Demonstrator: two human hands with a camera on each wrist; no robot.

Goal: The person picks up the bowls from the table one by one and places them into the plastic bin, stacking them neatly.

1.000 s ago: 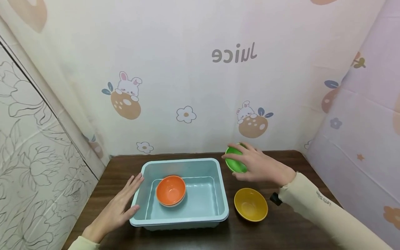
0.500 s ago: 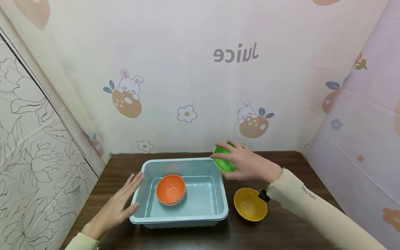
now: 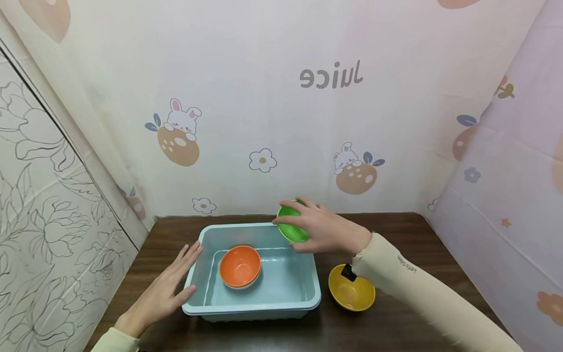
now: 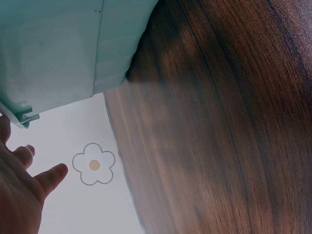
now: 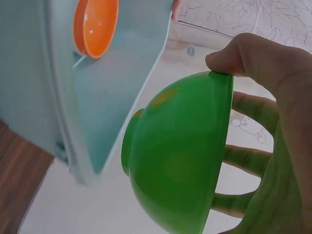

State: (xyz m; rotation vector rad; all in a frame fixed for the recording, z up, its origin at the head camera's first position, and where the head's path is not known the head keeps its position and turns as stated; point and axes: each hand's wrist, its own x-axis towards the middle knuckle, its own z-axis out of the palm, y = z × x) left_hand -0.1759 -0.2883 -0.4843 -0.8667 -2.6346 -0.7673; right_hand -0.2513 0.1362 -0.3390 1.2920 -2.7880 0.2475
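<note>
Head view: green bowl [image 3: 293, 233] pinched by right grip [image 3: 323, 228], mouth facing palm, seemingly above tub [image 3: 251, 309].

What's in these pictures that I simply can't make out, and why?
- Head view: part of the green bowl, behind the right hand.
- Head view: part of the yellow bowl's far rim, under the black wrist piece and right sleeve.
- Head view: the sleeve lettering, too small to read surely.
- Left wrist view: some of the left hand, cut off by the left edge.
- Right wrist view: part of the orange bowl, cut off by the top edge.
</note>
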